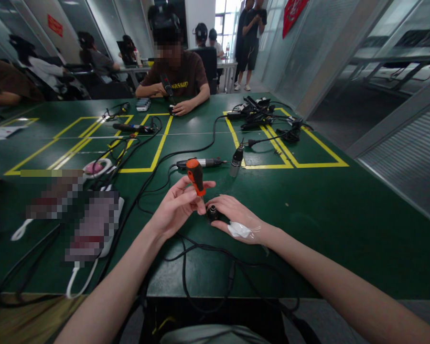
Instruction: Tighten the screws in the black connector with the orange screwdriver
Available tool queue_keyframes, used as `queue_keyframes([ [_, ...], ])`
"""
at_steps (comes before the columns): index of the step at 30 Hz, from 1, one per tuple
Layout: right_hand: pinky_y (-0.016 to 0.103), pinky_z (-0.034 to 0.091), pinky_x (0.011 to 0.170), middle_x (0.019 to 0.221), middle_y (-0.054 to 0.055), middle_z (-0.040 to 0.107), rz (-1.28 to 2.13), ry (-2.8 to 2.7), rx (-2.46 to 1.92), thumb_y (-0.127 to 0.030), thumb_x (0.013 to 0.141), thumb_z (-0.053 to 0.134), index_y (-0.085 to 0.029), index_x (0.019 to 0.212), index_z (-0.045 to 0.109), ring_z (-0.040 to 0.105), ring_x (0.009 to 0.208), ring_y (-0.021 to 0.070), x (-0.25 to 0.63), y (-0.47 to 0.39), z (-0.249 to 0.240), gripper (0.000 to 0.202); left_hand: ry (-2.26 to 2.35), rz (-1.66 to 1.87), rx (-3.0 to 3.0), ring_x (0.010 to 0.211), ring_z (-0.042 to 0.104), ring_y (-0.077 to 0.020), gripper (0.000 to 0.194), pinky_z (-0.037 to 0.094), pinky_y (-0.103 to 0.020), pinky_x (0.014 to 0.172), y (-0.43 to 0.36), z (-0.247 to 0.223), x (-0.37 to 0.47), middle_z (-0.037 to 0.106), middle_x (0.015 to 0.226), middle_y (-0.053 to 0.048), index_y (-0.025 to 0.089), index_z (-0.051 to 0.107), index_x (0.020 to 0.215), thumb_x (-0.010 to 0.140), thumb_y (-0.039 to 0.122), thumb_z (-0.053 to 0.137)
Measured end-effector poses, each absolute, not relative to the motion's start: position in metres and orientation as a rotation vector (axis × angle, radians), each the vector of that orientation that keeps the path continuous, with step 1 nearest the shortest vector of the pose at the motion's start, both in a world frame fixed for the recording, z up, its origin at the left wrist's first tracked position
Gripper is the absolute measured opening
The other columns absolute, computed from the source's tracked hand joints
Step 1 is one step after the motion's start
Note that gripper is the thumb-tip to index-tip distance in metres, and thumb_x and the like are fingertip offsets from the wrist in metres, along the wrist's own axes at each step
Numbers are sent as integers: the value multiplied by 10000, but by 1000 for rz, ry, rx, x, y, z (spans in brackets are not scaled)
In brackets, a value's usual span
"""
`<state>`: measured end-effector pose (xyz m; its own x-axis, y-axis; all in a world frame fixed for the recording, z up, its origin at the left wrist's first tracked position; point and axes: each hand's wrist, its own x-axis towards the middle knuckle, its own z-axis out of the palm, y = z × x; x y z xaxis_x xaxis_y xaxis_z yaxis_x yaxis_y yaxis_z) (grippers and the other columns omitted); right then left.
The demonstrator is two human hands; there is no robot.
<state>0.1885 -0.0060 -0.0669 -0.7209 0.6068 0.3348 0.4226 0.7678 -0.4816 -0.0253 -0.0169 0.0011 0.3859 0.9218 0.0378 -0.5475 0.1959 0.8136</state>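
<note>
In the head view, my left hand [177, 208] is closed on a screwdriver [195, 176] with an orange and black handle, held upright with its handle at the top. The shaft points down beside a small black cylindrical part [212, 212] with a metal ring on top. My right hand [236, 215] lies low on the table with its fingers around that part; a white dressing is taped near the wrist. Beyond my hands lies a silver and black corded pen-shaped tool [202, 163]. To its right, a black and grey tapered tool piece [237, 160] stands on end.
Black cables [208, 248] loop across the green table [326, 229] near my forearms. Two phones [95, 224] with white cords lie at left, by a roll of tape [97, 167]. A pile of black corded tools [256, 112] sits at the back right. Opposite, a co-worker [179, 71] holds a tool.
</note>
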Motion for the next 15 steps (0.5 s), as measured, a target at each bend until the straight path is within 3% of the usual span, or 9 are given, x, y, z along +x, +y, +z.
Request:
queue_keyframes([
  [8, 578, 444, 1136, 1280, 154, 688, 524, -2482, -778, -296, 991, 636, -180, 1206, 605, 625, 1238, 302, 188, -6, -66, 246, 566, 1113, 869, 521, 629, -58, 273, 513, -181, 522, -16, 0, -24, 795, 1026, -76, 156, 769, 985, 749, 250, 868],
  [15, 577, 443, 1133, 1282, 150, 687, 521, -2482, -776, -301, 997, 631, -193, 1202, 606, 621, 1243, 298, 189, -7, -64, 233, 530, 1101, 864, 535, 648, -71, 278, 527, -192, 542, -17, 1, -25, 797, 1047, -67, 184, 709, 996, 761, 239, 845],
])
